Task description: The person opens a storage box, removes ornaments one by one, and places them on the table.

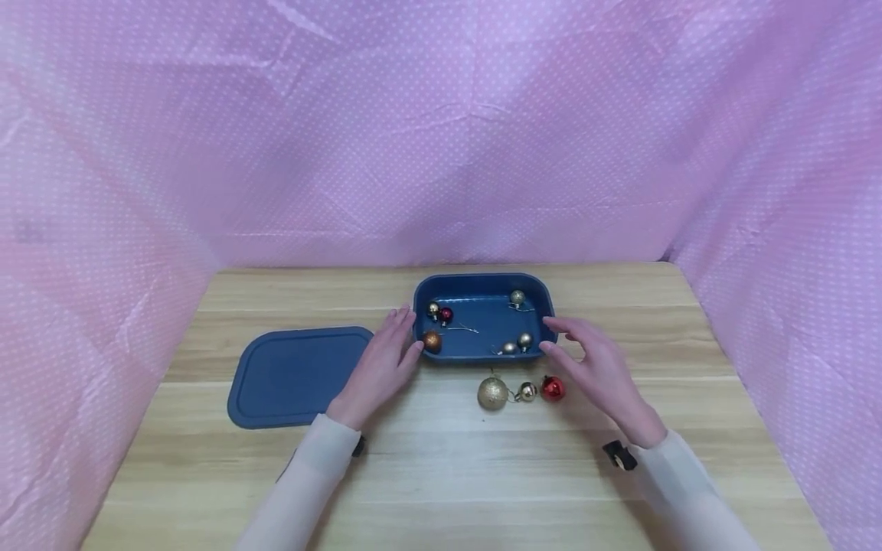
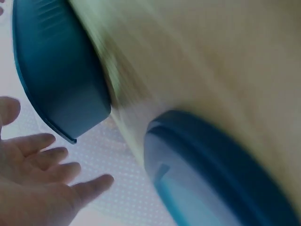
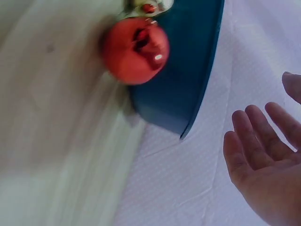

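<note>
A dark blue rectangular box stands on the table with several small Christmas baubles in it, among them an orange one and a dark red one. By its left end is my left hand, fingers extended; the left wrist view shows a gap between them and the box wall. My right hand is spread at the right end, thumb and fingers apart and holding nothing. In front of the box lie a glittery gold bauble, a small shiny gold one and a red one.
Left of the box, a matching blue lid lies flat on the wooden table, partly behind my left hand. Pink dotted cloth hangs behind the table and along both sides.
</note>
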`<state>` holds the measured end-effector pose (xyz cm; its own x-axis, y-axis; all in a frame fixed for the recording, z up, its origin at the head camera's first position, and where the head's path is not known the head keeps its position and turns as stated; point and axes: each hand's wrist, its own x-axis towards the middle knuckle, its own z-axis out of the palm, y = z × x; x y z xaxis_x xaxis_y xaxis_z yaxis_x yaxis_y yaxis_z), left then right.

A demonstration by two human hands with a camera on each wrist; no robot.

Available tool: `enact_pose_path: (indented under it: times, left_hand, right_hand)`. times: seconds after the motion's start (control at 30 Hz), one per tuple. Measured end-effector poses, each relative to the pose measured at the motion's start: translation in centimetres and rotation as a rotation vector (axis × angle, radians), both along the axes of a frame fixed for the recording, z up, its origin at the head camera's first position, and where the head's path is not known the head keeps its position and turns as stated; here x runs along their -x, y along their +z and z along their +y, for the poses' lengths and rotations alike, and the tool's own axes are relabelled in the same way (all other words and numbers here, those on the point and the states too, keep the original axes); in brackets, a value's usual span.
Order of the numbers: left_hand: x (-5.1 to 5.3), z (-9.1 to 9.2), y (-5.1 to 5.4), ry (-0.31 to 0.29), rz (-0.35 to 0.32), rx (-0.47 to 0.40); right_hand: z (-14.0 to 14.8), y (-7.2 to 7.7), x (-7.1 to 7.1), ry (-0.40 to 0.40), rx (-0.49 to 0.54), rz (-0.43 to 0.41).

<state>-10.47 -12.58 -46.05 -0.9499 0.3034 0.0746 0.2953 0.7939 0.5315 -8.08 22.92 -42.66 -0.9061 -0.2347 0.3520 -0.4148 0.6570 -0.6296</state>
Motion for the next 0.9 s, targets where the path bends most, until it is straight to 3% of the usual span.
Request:
enact_pose_path:
  times: [0.17,0.47,0.9]
  left_hand:
    - [-0.2,-0.5,-0.2,-0.022,0.009,-0.074]
    - [-0.1,-0.5,-0.3,-0.014,0.036,-0.077]
    - [0.1,-0.8,-0.5,0.000,0.037,-0.073]
  right_hand:
    - [-1.6,1.3,0.8,0.089,-0.051,-0.005]
    - [-5.3,2.9,2.9,0.203,-0.117,-0.059]
    - [-9.6,2.0,5.5,0.315,-0.133,-0.166]
